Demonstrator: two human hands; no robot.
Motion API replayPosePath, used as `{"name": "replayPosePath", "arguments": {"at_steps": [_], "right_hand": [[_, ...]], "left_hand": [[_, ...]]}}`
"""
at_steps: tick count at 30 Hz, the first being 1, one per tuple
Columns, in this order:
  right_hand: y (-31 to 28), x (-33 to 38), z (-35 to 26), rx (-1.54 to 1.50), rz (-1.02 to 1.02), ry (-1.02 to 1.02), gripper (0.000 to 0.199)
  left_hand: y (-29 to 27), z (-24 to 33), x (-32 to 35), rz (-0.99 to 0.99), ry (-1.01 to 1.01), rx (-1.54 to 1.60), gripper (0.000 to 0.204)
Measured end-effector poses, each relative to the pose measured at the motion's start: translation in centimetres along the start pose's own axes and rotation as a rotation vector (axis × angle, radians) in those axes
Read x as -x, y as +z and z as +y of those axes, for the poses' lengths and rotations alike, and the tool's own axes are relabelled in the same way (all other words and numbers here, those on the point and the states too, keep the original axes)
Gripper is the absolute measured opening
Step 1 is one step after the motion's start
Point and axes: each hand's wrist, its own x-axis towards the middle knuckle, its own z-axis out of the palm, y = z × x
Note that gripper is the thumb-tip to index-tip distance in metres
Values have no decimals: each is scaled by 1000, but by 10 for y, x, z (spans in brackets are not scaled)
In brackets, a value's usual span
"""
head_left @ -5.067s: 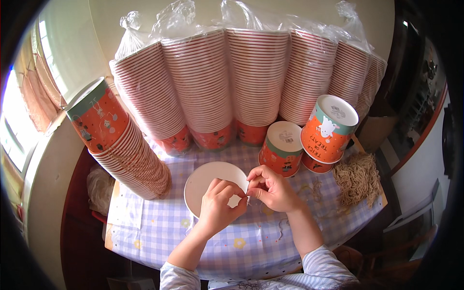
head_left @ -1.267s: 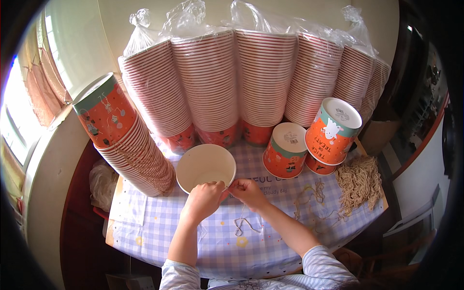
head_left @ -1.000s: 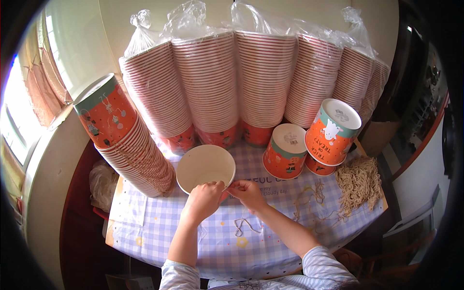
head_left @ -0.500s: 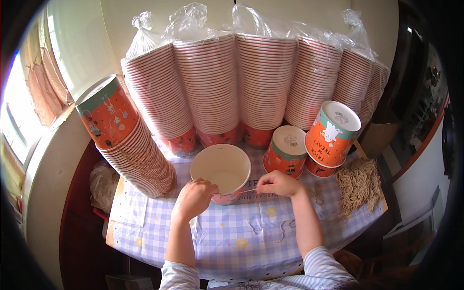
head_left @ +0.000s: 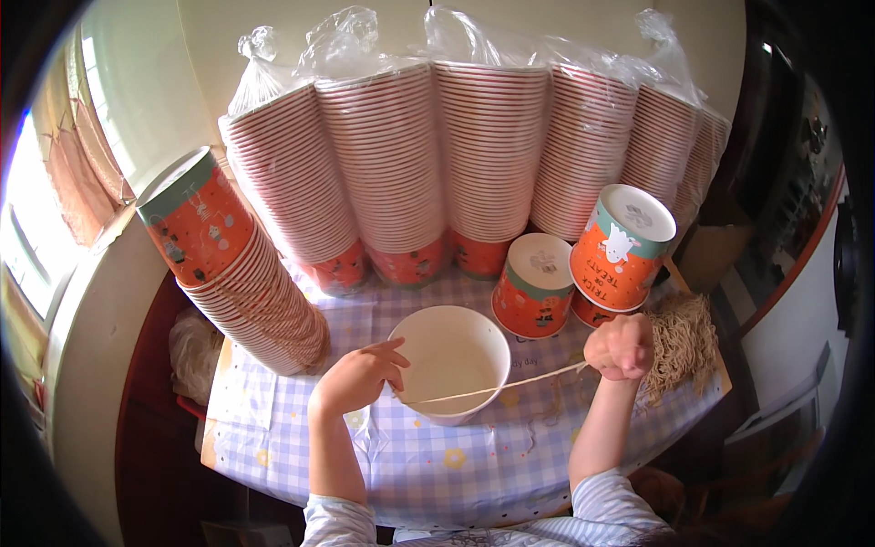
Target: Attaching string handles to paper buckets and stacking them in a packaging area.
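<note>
A white-lined paper bucket point(head_left: 451, 351) stands mouth up on the cloth between my hands. My left hand point(head_left: 363, 376) is at its left rim, its fingers bent over the edge and the index finger raised a little; the thumb is mostly hidden. A thin beige cord point(head_left: 529, 380) runs taut from the rim by my left fingertips, across the near part of the bucket's mouth, to my right hand point(head_left: 620, 348). That hand is closed on the cord, raised in front of the upturned buckets at the right.
Tall bagged stacks of paper buckets point(head_left: 492, 155) line the back. A leaning nested stack point(head_left: 260, 296) stands at the left. Upturned orange buckets point(head_left: 533, 305) are at the right, beside a heap of beige cords point(head_left: 684, 351). Loose cord pieces lie on the checked tablecloth point(head_left: 410, 465).
My right hand has moved right and up, drawing the cord out longer. The bucket has shifted right and nearer me. My left hand stays at its rim, turned with the fingers more lifted.
</note>
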Motion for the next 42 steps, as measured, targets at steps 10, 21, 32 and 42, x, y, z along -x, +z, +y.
{"name": "replayPosePath", "arguments": {"at_steps": [10,21,32,42], "right_hand": [[-1,-16,61,1177,620,-200,14],[-12,-13,111,-85,701,32,44],[-20,-12,114,39,715,-52,44],[-12,-9,118,56,799,-139,49]], "left_hand": [[-5,-14,4,-52,-84,-60,28],[-5,8,-1,187,-195,-13,23],[53,85,-26,288,66,-165,39],[59,87,-27,192,29,-282,9]]}}
